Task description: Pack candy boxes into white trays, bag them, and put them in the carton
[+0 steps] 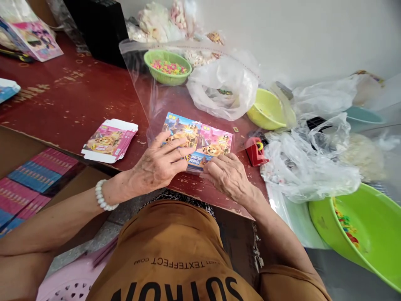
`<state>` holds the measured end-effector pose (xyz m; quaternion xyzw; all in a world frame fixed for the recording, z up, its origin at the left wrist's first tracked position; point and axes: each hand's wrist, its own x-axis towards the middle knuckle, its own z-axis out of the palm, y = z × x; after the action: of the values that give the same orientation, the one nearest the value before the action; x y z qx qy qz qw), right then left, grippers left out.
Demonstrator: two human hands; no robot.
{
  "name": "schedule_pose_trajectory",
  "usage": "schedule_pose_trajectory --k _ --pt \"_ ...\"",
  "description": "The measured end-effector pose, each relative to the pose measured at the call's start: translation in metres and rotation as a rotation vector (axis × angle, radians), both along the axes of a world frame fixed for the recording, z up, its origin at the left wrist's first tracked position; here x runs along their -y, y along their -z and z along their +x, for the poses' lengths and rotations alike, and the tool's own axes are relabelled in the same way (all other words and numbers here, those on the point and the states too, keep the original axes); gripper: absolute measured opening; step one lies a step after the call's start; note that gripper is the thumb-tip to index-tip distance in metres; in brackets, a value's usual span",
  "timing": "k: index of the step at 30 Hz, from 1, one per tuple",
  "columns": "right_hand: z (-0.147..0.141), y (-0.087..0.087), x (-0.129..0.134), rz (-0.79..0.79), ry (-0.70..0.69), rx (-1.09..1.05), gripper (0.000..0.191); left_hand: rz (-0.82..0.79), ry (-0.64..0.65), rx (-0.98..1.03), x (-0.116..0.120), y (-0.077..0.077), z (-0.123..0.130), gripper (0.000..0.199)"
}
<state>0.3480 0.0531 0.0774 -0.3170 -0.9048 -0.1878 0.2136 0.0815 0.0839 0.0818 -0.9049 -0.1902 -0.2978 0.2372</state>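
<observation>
Fingers spread on the person's left hand point(161, 162), resting across printed boxes point(217, 136) near the front of the red table point(46, 98); right hand point(227, 175) curled, can't tell if pinching. Clear bag point(175, 98) seems around boxes, likely slippery. Boxes probably light, stiff, crushable; grip edges.

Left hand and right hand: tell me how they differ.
The left hand has a pale bead bracelet at the wrist; the right hand has none. The left hand's fingers stretch out over the blue box, while the right hand's are curled near the lower edge of the clear bag. Both are ungloved, with their backs facing up.
</observation>
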Motion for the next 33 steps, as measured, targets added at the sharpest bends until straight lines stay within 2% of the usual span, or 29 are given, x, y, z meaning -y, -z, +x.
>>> schedule_pose_trajectory --k 4,8,15,17,19,21,23,25,26,28,29,31,33 --pt "0.003 0.009 -0.019 -0.126 -0.08 -0.154 0.047 0.006 0.063 0.062 -0.007 0.001 0.002 0.02" --pt "0.004 0.015 -0.029 -0.339 -0.064 -0.249 0.046 -0.013 0.05 0.155 -0.012 0.005 0.003 0.022" --pt "0.006 0.004 -0.038 -0.592 -0.071 -0.325 0.049 0.049 0.048 0.149 -0.019 -0.003 0.007 0.027" --pt "0.008 0.0 -0.038 -0.619 -0.104 -0.354 0.049 0.016 0.026 0.085 -0.02 -0.007 0.009 0.019" --pt "0.009 -0.007 -0.036 -0.547 -0.12 -0.399 0.045 -0.022 0.014 0.011 -0.02 -0.009 0.011 0.006" --pt "0.006 -0.019 -0.035 -0.293 -0.079 -0.453 0.034 -0.053 0.002 -0.05 -0.021 -0.009 0.013 0.036" --pt "-0.001 -0.039 -0.038 0.071 0.031 -0.482 0.031 -0.089 -0.025 -0.118 -0.022 -0.009 0.015 0.056" --pt "-0.01 -0.064 -0.049 0.334 0.192 -0.448 0.055 -0.136 -0.065 -0.186 -0.023 -0.011 0.018 0.065" --pt "-0.014 -0.077 -0.06 0.384 0.27 -0.416 0.07 -0.159 -0.082 -0.217 -0.023 -0.012 0.02 0.067" --pt "-0.019 -0.098 -0.091 0.347 0.396 -0.348 0.093 -0.196 -0.111 -0.27 -0.025 -0.014 0.023 0.072" --pt "-0.019 -0.105 -0.11 0.284 0.428 -0.333 0.093 -0.21 -0.119 -0.289 -0.026 -0.014 0.025 0.074" --pt "-0.017 -0.112 -0.147 0.151 0.437 -0.341 0.072 -0.234 -0.126 -0.314 -0.029 -0.013 0.027 0.076" --pt "-0.013 -0.112 -0.173 0.052 0.364 -0.384 0.037 -0.246 -0.126 -0.317 -0.033 -0.008 0.027 0.076"
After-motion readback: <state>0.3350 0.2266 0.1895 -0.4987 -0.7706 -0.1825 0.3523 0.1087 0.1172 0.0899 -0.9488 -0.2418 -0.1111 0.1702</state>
